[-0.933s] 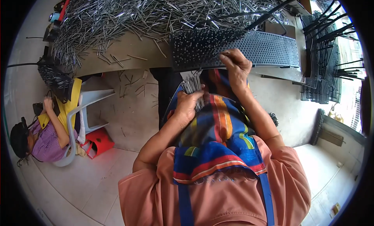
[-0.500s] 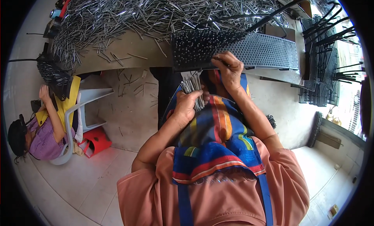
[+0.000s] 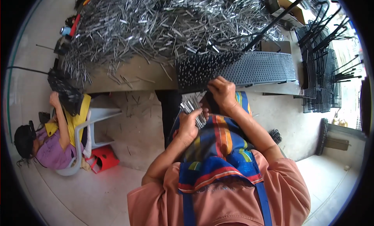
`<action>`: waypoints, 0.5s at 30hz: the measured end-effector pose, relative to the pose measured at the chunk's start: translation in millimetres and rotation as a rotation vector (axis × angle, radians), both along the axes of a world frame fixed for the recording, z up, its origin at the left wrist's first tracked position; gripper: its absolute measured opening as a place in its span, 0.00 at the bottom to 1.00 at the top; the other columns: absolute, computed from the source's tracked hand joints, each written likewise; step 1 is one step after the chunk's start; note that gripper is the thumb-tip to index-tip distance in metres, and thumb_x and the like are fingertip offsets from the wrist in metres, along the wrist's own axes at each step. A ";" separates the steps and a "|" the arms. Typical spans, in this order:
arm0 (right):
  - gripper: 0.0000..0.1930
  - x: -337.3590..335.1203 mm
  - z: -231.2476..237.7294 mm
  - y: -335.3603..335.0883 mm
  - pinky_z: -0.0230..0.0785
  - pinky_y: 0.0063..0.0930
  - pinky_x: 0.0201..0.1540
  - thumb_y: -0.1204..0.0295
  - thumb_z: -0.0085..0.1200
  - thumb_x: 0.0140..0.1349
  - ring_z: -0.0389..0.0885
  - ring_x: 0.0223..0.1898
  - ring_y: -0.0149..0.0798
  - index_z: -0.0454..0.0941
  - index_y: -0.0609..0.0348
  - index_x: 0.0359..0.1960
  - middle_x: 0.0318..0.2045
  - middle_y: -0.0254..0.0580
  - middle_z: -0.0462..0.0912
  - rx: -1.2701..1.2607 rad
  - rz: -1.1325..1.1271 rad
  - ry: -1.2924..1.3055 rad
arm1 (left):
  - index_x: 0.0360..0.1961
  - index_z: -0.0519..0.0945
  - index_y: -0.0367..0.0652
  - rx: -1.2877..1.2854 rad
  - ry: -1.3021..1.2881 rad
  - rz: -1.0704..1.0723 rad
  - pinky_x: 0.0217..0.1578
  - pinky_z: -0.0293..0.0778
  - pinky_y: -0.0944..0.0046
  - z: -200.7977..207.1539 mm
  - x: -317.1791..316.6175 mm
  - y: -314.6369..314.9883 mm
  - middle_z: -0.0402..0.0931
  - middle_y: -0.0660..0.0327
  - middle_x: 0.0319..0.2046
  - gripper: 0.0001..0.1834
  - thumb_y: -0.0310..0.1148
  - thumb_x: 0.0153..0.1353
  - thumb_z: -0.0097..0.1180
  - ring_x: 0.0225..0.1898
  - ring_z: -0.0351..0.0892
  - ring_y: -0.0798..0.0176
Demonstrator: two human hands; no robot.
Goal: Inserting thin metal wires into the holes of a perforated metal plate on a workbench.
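Note:
My left hand [image 3: 189,124] is closed around a bundle of thin metal strips [image 3: 191,105], held above my lap just in front of the bench edge. My right hand [image 3: 223,94] has its fingers pinched at the near edge of a long black perforated panel [image 3: 269,67]. Whatever sits between those fingertips, if anything, cannot be made out. Thin pieces fill many of the holes on the panel's left side, while its right side shows bare holes.
A big heap of loose metal strips [image 3: 156,27] covers the bench [image 3: 144,72]. Black mesh racks with hooked rods [image 3: 321,70] stand at the right. On the left another person [image 3: 54,148] sits in a grey chair [image 3: 103,115], handling a dark panel. A red bag [image 3: 106,159] lies nearby.
The whole view has tilted, so the bench sits lower in the picture. My right hand has shifted a little left along the panel. The left hand still grips the bundle.

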State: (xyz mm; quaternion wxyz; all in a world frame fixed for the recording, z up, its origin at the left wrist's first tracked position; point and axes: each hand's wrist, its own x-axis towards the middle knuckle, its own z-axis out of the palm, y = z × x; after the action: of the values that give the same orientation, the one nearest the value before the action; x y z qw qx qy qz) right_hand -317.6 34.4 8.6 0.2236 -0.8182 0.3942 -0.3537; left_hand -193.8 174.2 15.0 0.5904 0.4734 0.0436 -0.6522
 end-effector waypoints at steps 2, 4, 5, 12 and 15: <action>0.04 -2.3 -1.1 1.9 0.73 0.38 0.28 0.72 0.63 0.53 0.81 0.27 0.49 0.82 0.55 0.30 0.26 0.42 0.80 0.002 -0.033 -0.069 | 0.45 0.78 0.38 -0.028 -0.020 0.033 0.33 0.81 0.60 4.8 1.7 -0.4 0.82 0.54 0.33 0.11 0.23 0.60 0.55 0.31 0.82 0.60; 0.04 -1.2 -2.1 0.4 0.74 0.38 0.28 0.72 0.62 0.55 0.82 0.27 0.50 0.82 0.56 0.31 0.26 0.43 0.80 0.010 -0.059 -0.137 | 0.45 0.78 0.38 -0.042 -0.057 0.084 0.32 0.80 0.60 7.5 6.0 -2.0 0.82 0.55 0.33 0.11 0.22 0.60 0.55 0.31 0.82 0.61; 0.04 -0.9 -0.9 0.9 0.74 0.38 0.29 0.71 0.61 0.56 0.82 0.28 0.49 0.82 0.56 0.31 0.27 0.43 0.81 0.034 -0.072 -0.129 | 0.45 0.78 0.38 -0.052 -0.064 0.073 0.32 0.80 0.60 9.0 7.8 -2.5 0.82 0.55 0.33 0.11 0.22 0.60 0.55 0.31 0.82 0.61; 0.07 -6.4 5.0 -5.1 0.72 0.41 0.25 0.68 0.59 0.58 0.79 0.22 0.49 0.73 0.54 0.28 0.21 0.42 0.75 -0.187 -0.029 0.185 | 0.43 0.77 0.39 -0.041 -0.056 0.187 0.33 0.77 0.58 9.7 26.7 -10.0 0.81 0.55 0.34 0.10 0.22 0.61 0.54 0.32 0.80 0.60; 0.10 -22.7 -0.9 -2.1 0.72 0.41 0.27 0.65 0.59 0.58 0.79 0.22 0.47 0.72 0.54 0.29 0.23 0.41 0.76 -0.205 0.065 0.353 | 0.46 0.76 0.40 -0.061 -0.060 0.302 0.36 0.77 0.58 3.7 37.1 -11.0 0.81 0.54 0.36 0.11 0.22 0.61 0.54 0.34 0.80 0.61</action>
State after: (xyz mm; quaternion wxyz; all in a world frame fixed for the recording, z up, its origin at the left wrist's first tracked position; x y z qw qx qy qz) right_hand -340.3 32.3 7.6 0.0778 -0.8982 0.3627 -0.2358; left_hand -156.7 163.3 18.7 0.6969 0.4628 0.0768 -0.5424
